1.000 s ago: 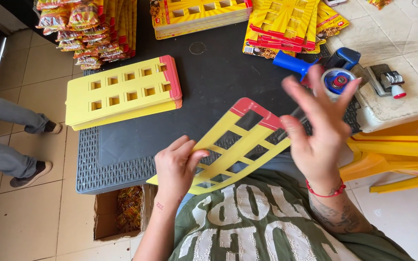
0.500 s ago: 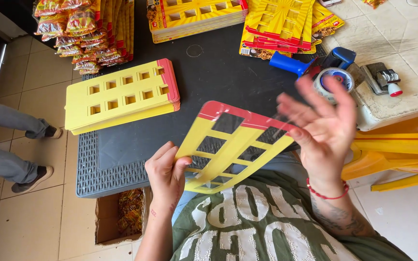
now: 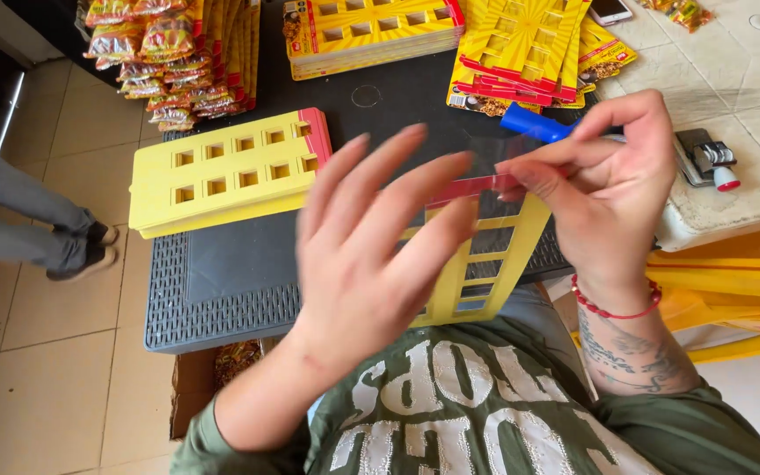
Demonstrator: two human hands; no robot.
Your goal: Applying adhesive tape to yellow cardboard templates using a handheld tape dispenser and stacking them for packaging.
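Right hand (image 3: 613,185) pinching card's (image 3: 494,255) (red) edge

The right hand (image 3: 613,189) pinches the red top edge of a yellow cut-out card (image 3: 494,264) over the dark plastic table (image 3: 222,281). The left hand (image 3: 367,242) hovers open in front of it, fingers spread. A stack of similar yellow cards (image 3: 226,167) lies far left; snack packets (image 3: 156,48) lie beyond.

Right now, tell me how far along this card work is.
Done, it seems: a stack of yellow cut-out cards lies on the dark table. In hand: the right hand pinches clear tape at the red edge of one yellow card, the left hand raised open before it. Left: flat printed cards stacked behind.
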